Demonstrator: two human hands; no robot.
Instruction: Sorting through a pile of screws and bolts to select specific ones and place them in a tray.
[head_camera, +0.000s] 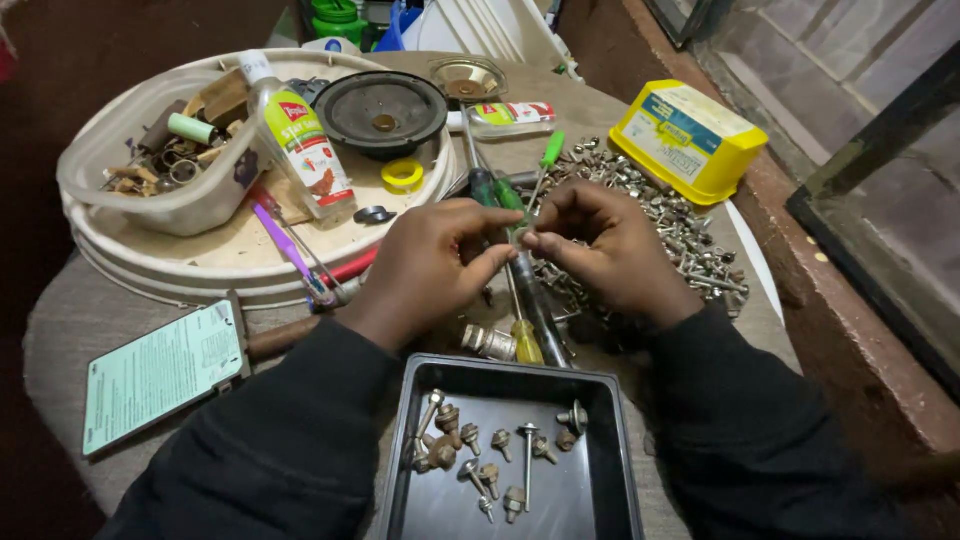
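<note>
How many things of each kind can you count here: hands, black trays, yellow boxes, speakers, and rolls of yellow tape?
Hands: 2, the left hand and the right hand
Black tray: 1
Yellow box: 1
Speaker: 1
Yellow tape roll: 1
Total: 6
</note>
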